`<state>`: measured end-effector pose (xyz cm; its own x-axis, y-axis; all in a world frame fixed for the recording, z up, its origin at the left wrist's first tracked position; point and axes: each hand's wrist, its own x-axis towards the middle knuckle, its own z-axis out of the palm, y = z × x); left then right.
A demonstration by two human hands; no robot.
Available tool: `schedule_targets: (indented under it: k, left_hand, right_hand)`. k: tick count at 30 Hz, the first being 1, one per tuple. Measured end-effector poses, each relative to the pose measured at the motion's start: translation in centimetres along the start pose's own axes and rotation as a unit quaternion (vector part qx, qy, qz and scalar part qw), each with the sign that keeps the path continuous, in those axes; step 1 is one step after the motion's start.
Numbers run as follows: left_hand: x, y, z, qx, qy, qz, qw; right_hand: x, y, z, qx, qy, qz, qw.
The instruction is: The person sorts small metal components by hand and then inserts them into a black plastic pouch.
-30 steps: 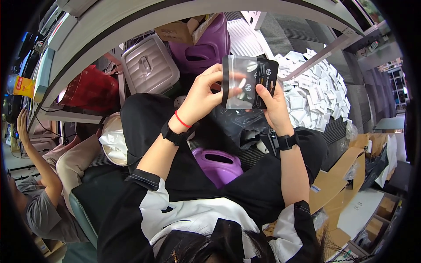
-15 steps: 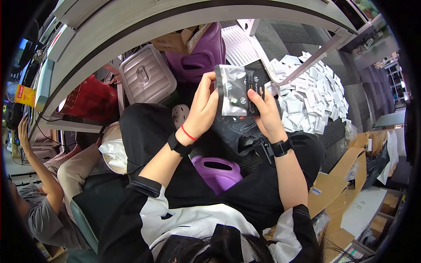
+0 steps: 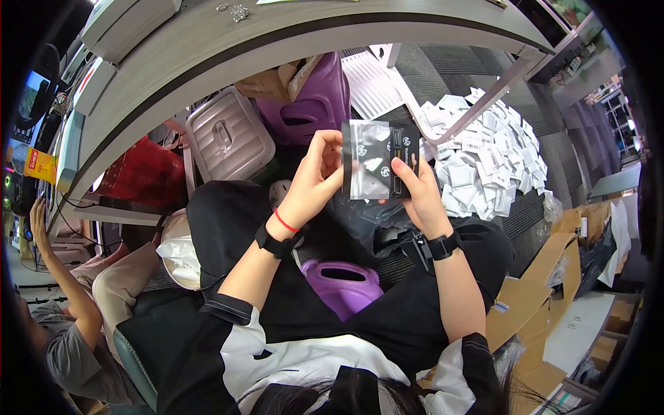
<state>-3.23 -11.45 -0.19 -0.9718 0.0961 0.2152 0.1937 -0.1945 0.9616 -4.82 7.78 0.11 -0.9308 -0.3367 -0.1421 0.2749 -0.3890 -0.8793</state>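
A flat black and silver pouch (image 3: 372,171) is held up over my lap, its shiny face turned toward me. My right hand (image 3: 423,195) grips its right side, thumb on the front and fingers behind. At the pouch's left edge, my left hand (image 3: 319,168) is closed with curled fingers; the pouch hides some of their tips. Below the pouch, a dark plastic bag (image 3: 366,220) lies between my knees, partly covered. To the right of my hands, many small white packets (image 3: 477,162) are heaped on the floor.
A desk edge (image 3: 277,41) and its metal leg (image 3: 484,100) stand ahead. Beneath are a lidded grey bin (image 3: 228,135) and a purple container (image 3: 311,104); another purple container (image 3: 341,283) sits between my legs. Open cardboard boxes (image 3: 532,297) stand right, and a seated person (image 3: 76,332) left.
My view has tilted, so the desk and floor things sit lower in the picture. Both hands still hold the pouch, with its face turned slightly more upright.
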Motion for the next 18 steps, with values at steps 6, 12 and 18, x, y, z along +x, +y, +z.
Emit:
schedule_targets:
  k: [6, 12, 18]
  left_hand:
    - [0.0, 0.7, -0.9, 0.109, -0.029, -0.031, 0.993]
    - [0.3, -0.6, -0.9, 0.094, -0.007, 0.006, 0.995]
    - [0.2, -1.2, -0.5, 0.015, 0.004, 0.017, 1.000]
  right_hand:
    - [-0.3, 0.5, -1.0, 0.003, -0.006, 0.002, 1.000]
    - [-0.4, 0.2, -0.7, 0.004, -0.001, 0.000, 1.000]
    - [-0.4, 0.2, -0.9, 0.009, -0.008, -0.007, 1.000]
